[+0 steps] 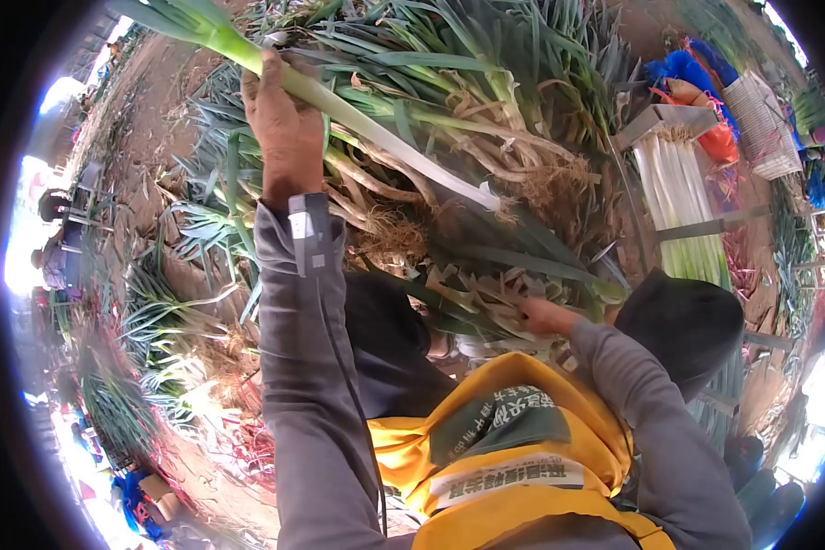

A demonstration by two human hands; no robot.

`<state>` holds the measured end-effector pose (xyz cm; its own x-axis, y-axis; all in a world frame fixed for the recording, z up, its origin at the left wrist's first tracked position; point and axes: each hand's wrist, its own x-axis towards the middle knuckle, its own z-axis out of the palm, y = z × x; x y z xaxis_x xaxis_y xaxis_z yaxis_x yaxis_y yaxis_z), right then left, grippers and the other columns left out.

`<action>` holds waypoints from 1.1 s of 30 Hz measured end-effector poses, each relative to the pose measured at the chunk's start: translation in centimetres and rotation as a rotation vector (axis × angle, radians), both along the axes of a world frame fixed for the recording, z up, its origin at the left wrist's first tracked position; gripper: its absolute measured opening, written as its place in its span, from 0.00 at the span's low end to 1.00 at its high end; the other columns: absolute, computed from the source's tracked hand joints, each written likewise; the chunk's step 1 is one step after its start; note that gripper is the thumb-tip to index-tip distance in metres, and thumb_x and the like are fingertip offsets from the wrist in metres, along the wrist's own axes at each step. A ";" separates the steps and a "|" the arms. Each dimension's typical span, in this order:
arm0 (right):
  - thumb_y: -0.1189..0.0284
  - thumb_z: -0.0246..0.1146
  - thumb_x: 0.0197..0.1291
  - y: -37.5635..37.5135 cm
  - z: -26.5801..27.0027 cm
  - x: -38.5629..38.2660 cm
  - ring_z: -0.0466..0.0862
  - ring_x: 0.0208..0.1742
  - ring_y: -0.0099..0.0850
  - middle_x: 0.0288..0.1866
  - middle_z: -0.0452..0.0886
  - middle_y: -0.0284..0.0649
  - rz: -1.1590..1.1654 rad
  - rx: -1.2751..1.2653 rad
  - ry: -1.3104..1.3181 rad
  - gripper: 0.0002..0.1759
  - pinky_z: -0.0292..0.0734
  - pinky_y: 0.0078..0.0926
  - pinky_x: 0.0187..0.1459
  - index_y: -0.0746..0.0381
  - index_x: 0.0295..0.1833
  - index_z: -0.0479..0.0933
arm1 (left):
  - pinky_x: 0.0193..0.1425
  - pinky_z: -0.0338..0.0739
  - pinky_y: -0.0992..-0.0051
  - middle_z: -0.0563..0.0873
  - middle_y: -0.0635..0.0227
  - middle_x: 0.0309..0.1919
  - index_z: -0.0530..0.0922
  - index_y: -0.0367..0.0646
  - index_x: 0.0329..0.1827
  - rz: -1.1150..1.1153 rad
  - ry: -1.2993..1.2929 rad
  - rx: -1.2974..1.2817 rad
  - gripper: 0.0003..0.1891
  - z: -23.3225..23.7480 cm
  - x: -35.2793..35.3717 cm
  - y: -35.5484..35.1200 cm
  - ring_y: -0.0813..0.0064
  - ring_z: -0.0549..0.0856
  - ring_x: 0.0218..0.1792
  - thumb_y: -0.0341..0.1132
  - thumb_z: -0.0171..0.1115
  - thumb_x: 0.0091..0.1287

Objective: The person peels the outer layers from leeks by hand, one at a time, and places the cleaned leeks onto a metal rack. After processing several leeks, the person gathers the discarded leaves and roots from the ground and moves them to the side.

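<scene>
My left hand [282,124] is raised at the upper left, closed round the stalk of a long green onion [376,130]. The onion slants across, its green leaves at the top left and its white root end pointing down to the right. Below it lies a heap of unpeeled green onions [495,137] with brown roots. My right hand [545,316] is low, by my knee, over stripped leaves and skins [486,298]. Its fingers look closed; what is in them, if anything, is hidden among the leaves.
A bundle of clean white green onions [678,183] lies in a metal rack [665,121] on the right. Beyond stand a white basket [763,124] and blue and orange bags [692,78]. More loose onions [119,399] and pink twine [238,440] lie on the ground at left.
</scene>
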<state>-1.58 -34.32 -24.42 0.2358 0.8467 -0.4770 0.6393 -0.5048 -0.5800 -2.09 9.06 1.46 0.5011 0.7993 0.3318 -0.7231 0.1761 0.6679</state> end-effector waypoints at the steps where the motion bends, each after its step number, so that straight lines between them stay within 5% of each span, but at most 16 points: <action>1: 0.63 0.64 0.66 0.2 1.3 -0.6 0.86 0.42 0.51 0.37 0.85 0.51 0.081 -0.095 -0.065 0.15 0.78 0.52 0.46 0.61 0.52 0.82 | 0.43 0.81 0.68 0.82 0.64 0.36 0.74 0.41 0.52 0.006 0.013 0.005 0.07 0.3 -0.2 0.5 0.69 0.82 0.37 0.30 0.62 0.77; 2: 0.65 0.66 0.64 0.5 2.7 -0.7 0.86 0.45 0.50 0.42 0.85 0.50 0.168 -0.194 -0.135 0.16 0.80 0.50 0.49 0.60 0.54 0.82 | 0.45 0.81 0.68 0.82 0.64 0.36 0.75 0.41 0.52 0.018 0.021 0.006 0.07 0.5 -0.4 1.0 0.70 0.82 0.38 0.30 0.62 0.77; 6: 0.67 0.65 0.70 8.0 13.8 0.8 0.86 0.46 0.48 0.56 0.83 0.44 -0.184 0.885 -0.385 0.15 0.83 0.44 0.47 0.59 0.58 0.82 | 0.53 0.81 0.65 0.77 0.62 0.40 0.72 0.38 0.53 0.002 0.052 0.045 0.10 0.1 -0.4 1.9 0.69 0.79 0.42 0.35 0.60 0.80; 10: 0.70 0.65 0.70 10.8 17.3 4.1 0.86 0.44 0.46 0.50 0.84 0.42 -0.365 0.830 -0.354 0.15 0.83 0.39 0.44 0.59 0.60 0.82 | 0.44 0.81 0.68 0.77 0.60 0.39 0.73 0.38 0.51 -0.161 -0.050 -0.226 0.10 0.2 -0.6 3.8 0.68 0.78 0.39 0.36 0.59 0.80; 12: 0.69 0.65 0.71 10.7 16.3 5.3 0.87 0.38 0.40 0.43 0.84 0.43 -0.167 0.737 -0.223 0.15 0.82 0.34 0.41 0.65 0.57 0.83 | 0.44 0.80 0.68 0.77 0.60 0.38 0.73 0.38 0.51 -0.219 -0.065 -0.231 0.10 -0.3 -1.3 4.2 0.68 0.77 0.38 0.36 0.58 0.80; 17: 0.72 0.65 0.72 9.8 16.4 5.2 0.86 0.31 0.27 0.38 0.85 0.39 -0.166 0.711 0.117 0.11 0.80 0.26 0.37 0.68 0.51 0.85 | 0.42 0.79 0.70 0.77 0.61 0.37 0.72 0.39 0.52 -0.318 -0.122 -0.232 0.12 -1.0 -2.0 5.4 0.69 0.76 0.36 0.40 0.55 0.81; 19: 0.73 0.63 0.72 9.5 16.9 5.1 0.85 0.30 0.29 0.34 0.84 0.42 -0.317 0.584 0.417 0.10 0.78 0.29 0.34 0.69 0.48 0.84 | 0.40 0.80 0.70 0.77 0.62 0.37 0.71 0.40 0.52 -0.208 -0.072 -0.292 0.12 -0.8 -1.9 4.4 0.70 0.78 0.36 0.41 0.53 0.82; 22: 0.72 0.63 0.73 8.5 15.0 4.7 0.83 0.26 0.24 0.29 0.82 0.40 -0.545 0.620 0.445 0.11 0.76 0.28 0.31 0.71 0.47 0.82 | 0.41 0.78 0.70 0.78 0.63 0.36 0.69 0.41 0.54 -0.114 0.013 -0.288 0.13 -0.4 -1.5 2.6 0.72 0.78 0.35 0.43 0.53 0.83; 26: 0.70 0.63 0.73 6.4 10.5 5.9 0.84 0.26 0.25 0.28 0.82 0.37 -0.867 0.416 0.169 0.11 0.76 0.27 0.27 0.70 0.47 0.81 | 0.44 0.75 0.69 0.80 0.63 0.39 0.70 0.43 0.57 -0.022 -0.048 -0.273 0.11 -0.2 -1.0 1.5 0.72 0.77 0.36 0.40 0.56 0.81; 28: 0.69 0.63 0.73 3.6 4.8 6.2 0.86 0.27 0.28 0.32 0.84 0.41 -0.891 0.319 0.106 0.13 0.79 0.27 0.28 0.70 0.50 0.81 | 0.47 0.78 0.67 0.79 0.62 0.41 0.72 0.43 0.53 0.006 -0.092 -0.271 0.08 0.3 -1.1 1.6 0.70 0.78 0.38 0.38 0.55 0.82; 30: 0.70 0.61 0.73 3.2 4.8 4.4 0.89 0.34 0.30 0.46 0.86 0.45 -0.520 0.370 0.145 0.15 0.83 0.27 0.33 0.68 0.57 0.80 | 0.48 0.79 0.66 0.79 0.63 0.40 0.73 0.42 0.51 0.011 -0.122 -0.295 0.08 0.7 -1.3 1.0 0.69 0.78 0.39 0.38 0.55 0.82; 32: 0.70 0.60 0.72 6.5 9.2 3.2 0.89 0.49 0.40 0.68 0.77 0.52 0.007 0.701 -0.304 0.22 0.86 0.33 0.48 0.66 0.68 0.76 | 0.54 0.80 0.64 0.79 0.62 0.41 0.74 0.38 0.50 -0.125 -0.145 -0.223 0.09 0.4 -0.3 -0.1 0.67 0.80 0.42 0.35 0.57 0.81; 33: 0.68 0.62 0.73 8.6 11.5 3.0 0.88 0.51 0.38 0.71 0.74 0.50 -0.129 0.712 0.006 0.25 0.86 0.32 0.47 0.65 0.72 0.72 | 0.63 0.80 0.61 0.81 0.59 0.43 0.74 0.35 0.49 -0.218 -0.221 -0.237 0.08 -0.4 0.3 0.0 0.64 0.82 0.48 0.32 0.60 0.78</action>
<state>1.37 -25.76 -12.97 0.3541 0.9180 0.1783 0.5956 -0.0744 -0.7998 -1.80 9.10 1.05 0.6049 0.7493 0.2694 -0.7734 0.4724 0.4226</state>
